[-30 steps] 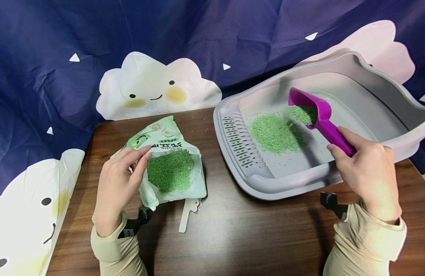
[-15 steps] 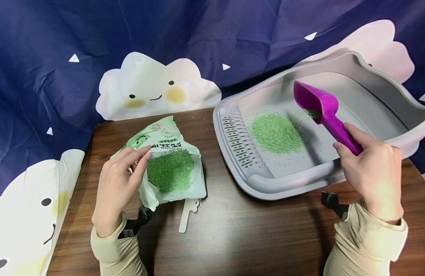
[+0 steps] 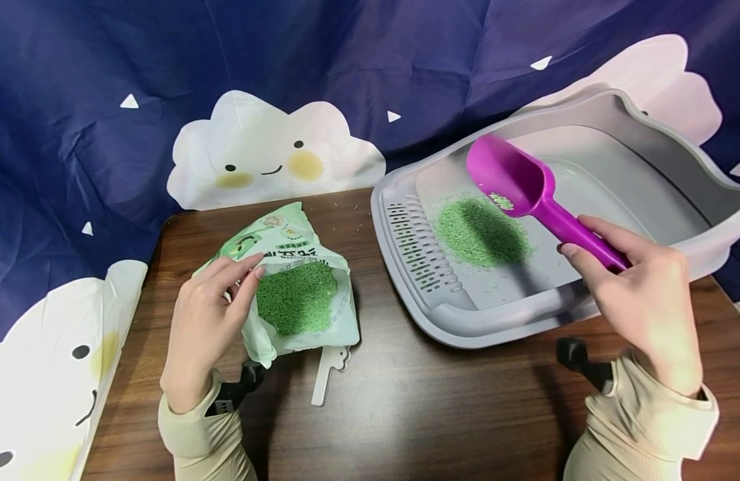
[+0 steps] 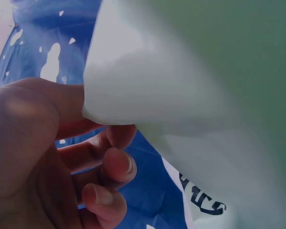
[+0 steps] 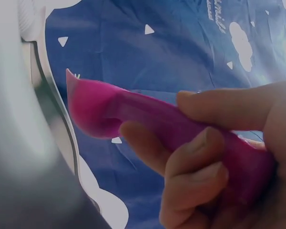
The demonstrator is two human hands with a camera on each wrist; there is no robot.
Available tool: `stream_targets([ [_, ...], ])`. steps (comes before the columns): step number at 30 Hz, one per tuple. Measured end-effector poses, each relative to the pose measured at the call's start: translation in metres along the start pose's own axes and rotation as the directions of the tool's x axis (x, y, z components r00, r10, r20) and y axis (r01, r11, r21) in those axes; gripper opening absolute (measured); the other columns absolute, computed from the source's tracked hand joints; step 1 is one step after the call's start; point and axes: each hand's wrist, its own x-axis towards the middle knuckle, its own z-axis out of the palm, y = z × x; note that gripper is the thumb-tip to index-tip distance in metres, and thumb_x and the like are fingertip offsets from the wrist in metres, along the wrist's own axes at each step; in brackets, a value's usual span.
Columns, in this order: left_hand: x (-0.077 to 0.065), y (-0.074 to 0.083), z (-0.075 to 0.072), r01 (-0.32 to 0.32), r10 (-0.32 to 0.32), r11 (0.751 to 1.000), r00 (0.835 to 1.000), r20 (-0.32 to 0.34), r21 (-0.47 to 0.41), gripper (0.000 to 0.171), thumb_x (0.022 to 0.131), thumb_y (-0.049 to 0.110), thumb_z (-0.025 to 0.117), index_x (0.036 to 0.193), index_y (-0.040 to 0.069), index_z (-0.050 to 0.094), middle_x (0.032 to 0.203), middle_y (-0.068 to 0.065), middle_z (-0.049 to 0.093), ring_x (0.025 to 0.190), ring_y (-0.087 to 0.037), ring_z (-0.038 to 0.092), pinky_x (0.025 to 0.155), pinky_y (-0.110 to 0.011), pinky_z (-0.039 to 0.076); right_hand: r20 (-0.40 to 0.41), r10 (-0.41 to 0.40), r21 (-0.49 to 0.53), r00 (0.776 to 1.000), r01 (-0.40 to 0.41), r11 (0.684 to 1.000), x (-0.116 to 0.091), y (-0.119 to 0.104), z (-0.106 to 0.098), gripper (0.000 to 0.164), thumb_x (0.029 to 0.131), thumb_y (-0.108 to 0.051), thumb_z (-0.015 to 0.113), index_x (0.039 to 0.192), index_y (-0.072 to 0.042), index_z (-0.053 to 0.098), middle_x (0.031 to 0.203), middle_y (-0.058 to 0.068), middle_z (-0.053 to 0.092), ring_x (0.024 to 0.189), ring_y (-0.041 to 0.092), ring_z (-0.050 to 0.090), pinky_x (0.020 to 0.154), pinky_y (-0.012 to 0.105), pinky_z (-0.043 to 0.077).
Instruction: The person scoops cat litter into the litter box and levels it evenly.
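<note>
A brown wood-grain table (image 3: 430, 414) lies under both hands, and a dark blue curtain (image 3: 406, 53) closes off the space beyond them. Nearest, behind each grip, a cream sleeve (image 3: 190, 427) ends at the wrist, where a black mount (image 3: 232, 394) sits. The left hand (image 3: 208, 314) holds the edge of the bag (image 3: 292, 230) in a narrow pinch, the film caught between thumb and index finger; its other fingers curl loosely behind. The right hand (image 3: 643, 287) is wrapped round the purple handle of the scoop (image 3: 505, 170).

Just to the right of the left grip the bag lies with its mouth facing the person, green pellets (image 3: 300, 300) filling the opening. A white strip (image 3: 323, 384) pokes out from under the bag, nearer than its mouth and right of the left grip.

The right grip is above the near rim of the grey tray (image 3: 496, 331). Ahead and to the left of that grip, the scoop's bowl hangs over the tray, with a small cluster of pellets on its lower side. Below the bowl, a green heap (image 3: 496, 250) spreads on the tray floor, in shadow, beside a slotted panel (image 3: 424, 247). Farther out, pale clouds (image 3: 274, 153) mark the curtain, one straight beyond the bag.
</note>
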Motion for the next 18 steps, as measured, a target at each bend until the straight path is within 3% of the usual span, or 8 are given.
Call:
stream_targets([
  [4, 0.000, 0.000, 0.000, -0.002, 0.002, 1.000, 1.000, 0.001, 0.001, 0.020, 0.088, 0.009, 0.067, 0.107, 0.005, 0.074, 0.068, 0.003, 0.056, 0.056, -0.001, 0.040, 0.053, -0.018, 0.031, 0.039, -0.016, 0.044, 0.999, 0.014, 0.999, -0.001, -0.002, -0.002, 0.030, 0.086, -0.018, 0.073, 0.116, -0.014, 0.072, 0.078, -0.040, 0.059, 0.051, 0.000, 0.039, 0.044, 0.021, 0.028],
  [9, 0.000, 0.000, 0.000, -0.001, 0.001, 1.000, 1.000, 0.001, 0.002, 0.021, 0.088, 0.009, 0.067, 0.108, 0.006, 0.074, 0.068, 0.003, 0.056, 0.055, -0.002, 0.040, 0.052, -0.018, 0.031, 0.082, -0.018, 0.095, 0.997, 0.011, 0.995, -0.002, -0.003, -0.003, 0.028, 0.088, -0.017, 0.071, 0.116, -0.014, 0.072, 0.079, -0.030, 0.066, 0.048, 0.001, 0.039, 0.041, 0.025, 0.026],
  [18, 0.001, 0.001, 0.001, -0.001, 0.001, 1.000, 1.000, 0.001, 0.002, 0.021, 0.088, 0.008, 0.067, 0.108, 0.005, 0.074, 0.069, 0.003, 0.056, 0.056, -0.002, 0.040, 0.053, -0.018, 0.031, 0.195, 0.057, 0.191, 0.979, -0.095, 0.977, -0.006, -0.013, -0.008, 0.029, 0.091, -0.018, 0.068, 0.119, -0.011, 0.069, 0.080, -0.014, 0.073, 0.051, 0.010, 0.048, 0.041, 0.028, 0.030],
])
